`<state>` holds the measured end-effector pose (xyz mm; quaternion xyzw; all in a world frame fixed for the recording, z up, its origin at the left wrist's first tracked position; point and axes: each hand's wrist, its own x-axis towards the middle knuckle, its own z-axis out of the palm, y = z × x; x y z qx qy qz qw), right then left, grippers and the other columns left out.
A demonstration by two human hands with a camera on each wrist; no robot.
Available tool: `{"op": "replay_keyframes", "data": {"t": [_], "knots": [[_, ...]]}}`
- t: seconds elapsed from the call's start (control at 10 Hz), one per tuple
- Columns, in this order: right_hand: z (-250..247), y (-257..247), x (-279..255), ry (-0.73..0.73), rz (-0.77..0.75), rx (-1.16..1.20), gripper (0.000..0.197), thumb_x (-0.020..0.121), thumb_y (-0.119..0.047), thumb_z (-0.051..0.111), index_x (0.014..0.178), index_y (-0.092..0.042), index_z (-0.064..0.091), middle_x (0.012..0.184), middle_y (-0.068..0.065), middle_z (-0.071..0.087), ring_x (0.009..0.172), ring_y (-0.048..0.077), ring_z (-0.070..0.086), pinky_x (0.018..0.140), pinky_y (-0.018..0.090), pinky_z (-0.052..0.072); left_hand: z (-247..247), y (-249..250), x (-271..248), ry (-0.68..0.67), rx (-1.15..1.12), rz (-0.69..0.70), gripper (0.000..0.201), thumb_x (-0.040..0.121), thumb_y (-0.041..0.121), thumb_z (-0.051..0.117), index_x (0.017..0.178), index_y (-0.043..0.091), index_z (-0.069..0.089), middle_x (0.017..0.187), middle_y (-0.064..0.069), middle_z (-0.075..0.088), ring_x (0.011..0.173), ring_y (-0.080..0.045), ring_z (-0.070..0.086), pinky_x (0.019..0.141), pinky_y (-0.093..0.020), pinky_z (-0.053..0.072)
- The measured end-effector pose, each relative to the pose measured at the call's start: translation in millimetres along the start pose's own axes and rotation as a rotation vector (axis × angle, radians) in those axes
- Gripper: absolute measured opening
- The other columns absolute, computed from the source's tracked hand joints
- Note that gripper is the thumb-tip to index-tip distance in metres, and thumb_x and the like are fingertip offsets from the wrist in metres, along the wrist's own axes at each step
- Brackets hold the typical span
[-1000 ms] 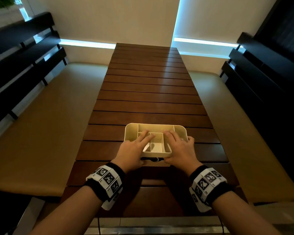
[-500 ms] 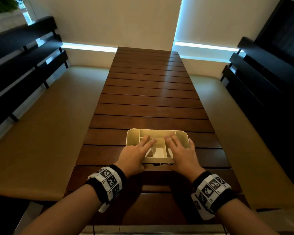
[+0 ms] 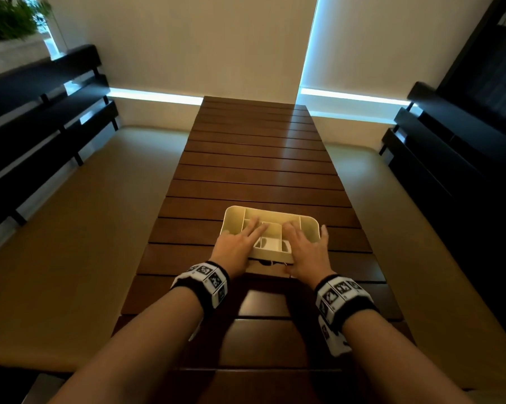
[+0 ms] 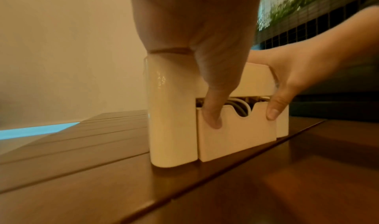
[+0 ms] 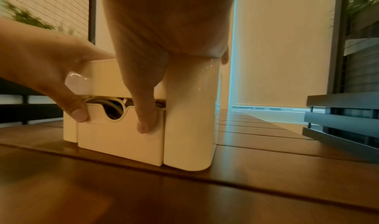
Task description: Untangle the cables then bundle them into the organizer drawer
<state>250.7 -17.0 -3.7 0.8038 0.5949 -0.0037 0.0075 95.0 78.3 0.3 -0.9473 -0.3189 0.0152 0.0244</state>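
A cream organizer (image 3: 235,213) with open top compartments stands on the wooden table. Its front drawer (image 4: 235,136) (image 5: 121,140) sits almost flush with the body. Grey and white cables (image 4: 239,105) (image 5: 111,105) show through the drawer's curved notch. My left hand (image 3: 240,240) lies flat on the organizer's left top, and its thumb (image 4: 213,114) presses the drawer front. My right hand (image 3: 304,246) lies flat on the right top, and its thumb (image 5: 144,115) presses the same panel.
The slatted wooden table (image 3: 257,170) stretches ahead to a pale wall. Cushioned benches (image 3: 71,228) with dark slatted backs (image 3: 27,112) run along both sides of it.
Both hands have stayed on the organizer with thumbs at the drawer front. The head view has tilted slightly; nothing else has clearly moved.
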Motion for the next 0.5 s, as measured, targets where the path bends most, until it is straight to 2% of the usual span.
{"op": "replay_keyframes", "data": {"t": [0.1, 0.2, 0.3, 0.4, 0.5], "knots": [[-8, -5, 27, -0.016, 0.074, -0.095, 0.081, 0.072, -0.04, 0.075, 0.138, -0.027, 0.03, 0.158, -0.004, 0.007, 0.13, 0.028, 0.042, 0.107, 0.067, 0.003, 1, -3, 17, 0.088, 0.107, -0.049, 0.085, 0.085, 0.028, 0.063, 0.151, 0.022, 0.009, 0.159, -0.005, 0.013, 0.103, -0.023, 0.059, 0.092, -0.038, 0.039], [-6, -9, 43, 0.015, 0.192, 0.014, 0.067, 0.073, -0.025, 0.077, 0.129, -0.026, 0.041, 0.158, -0.003, 0.0, 0.133, 0.027, 0.034, 0.106, 0.062, 0.019, 7, -9, 25, 0.205, 0.096, -0.064, 0.082, 0.051, 0.03, 0.089, 0.125, 0.017, 0.057, 0.122, -0.004, 0.063, 0.08, -0.024, 0.062, 0.073, -0.04, 0.047], [2, -8, 51, 0.07, 0.223, 0.203, 0.079, 0.074, -0.01, 0.075, 0.136, -0.021, 0.028, 0.158, 0.0, -0.004, 0.123, 0.028, 0.045, 0.101, 0.056, 0.033, 12, -19, 31, 0.25, 0.071, -0.047, 0.07, 0.035, 0.026, 0.093, 0.099, 0.016, 0.069, 0.095, 0.0, 0.071, 0.063, -0.022, 0.062, 0.064, -0.038, 0.05], [2, -9, 50, 0.092, 0.17, 0.24, 0.083, 0.074, -0.01, 0.075, 0.138, -0.021, 0.023, 0.157, 0.002, 0.004, 0.129, 0.027, 0.04, 0.104, 0.057, 0.029, 15, -24, 30, 0.28, 0.036, -0.022, 0.075, 0.034, 0.021, 0.093, 0.104, 0.019, 0.066, 0.105, -0.002, 0.07, 0.07, -0.022, 0.065, 0.068, -0.041, 0.051], [1, -3, 48, 0.143, 0.171, 0.201, 0.092, 0.072, -0.017, 0.076, 0.142, -0.029, 0.016, 0.157, 0.002, 0.0, 0.138, 0.025, 0.024, 0.108, 0.059, 0.019, 16, -33, 25, 0.405, -0.055, 0.004, 0.083, 0.05, 0.013, 0.084, 0.127, 0.019, 0.054, 0.133, -0.008, 0.057, 0.095, -0.025, 0.062, 0.074, -0.044, 0.05]]}}
